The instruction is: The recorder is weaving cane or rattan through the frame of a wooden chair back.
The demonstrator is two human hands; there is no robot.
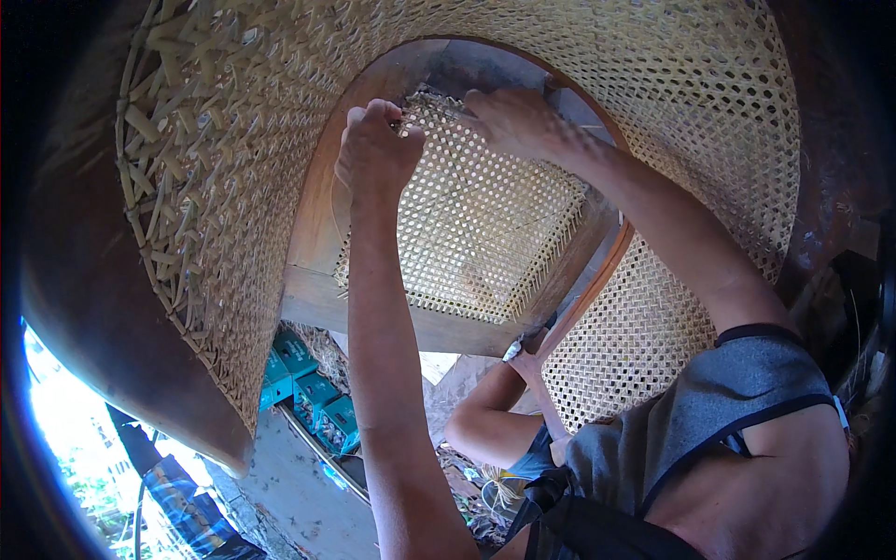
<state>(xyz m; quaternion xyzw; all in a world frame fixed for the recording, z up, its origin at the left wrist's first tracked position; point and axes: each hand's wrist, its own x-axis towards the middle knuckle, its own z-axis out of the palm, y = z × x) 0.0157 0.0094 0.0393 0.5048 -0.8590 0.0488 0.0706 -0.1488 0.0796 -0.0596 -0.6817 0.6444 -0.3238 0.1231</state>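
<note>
In front of me is a chair seat of woven cane (467, 243), set in a brown wooden seat frame (313, 291). My left hand (378, 154) is at the far left corner of the weave, fingers curled in a pinch; whatever lies in them is too small to name. A thin strand (335, 210) curves down beside that wrist. Over the far edge of the seat, my right hand (518, 123) has its fingers bent and drawn together, and their tips are partly hidden. Dark, rough bits of cane (431, 96) lie along the edge between the two hands.
A tall curved cane backrest (691, 103) wraps around the seat, with loose strand ends (173, 140) sticking out at left. Its wooden rim (112, 308) bulges toward me. Teal boxes (322, 401) stand low at left. My bent knee (481, 429) is below the seat.
</note>
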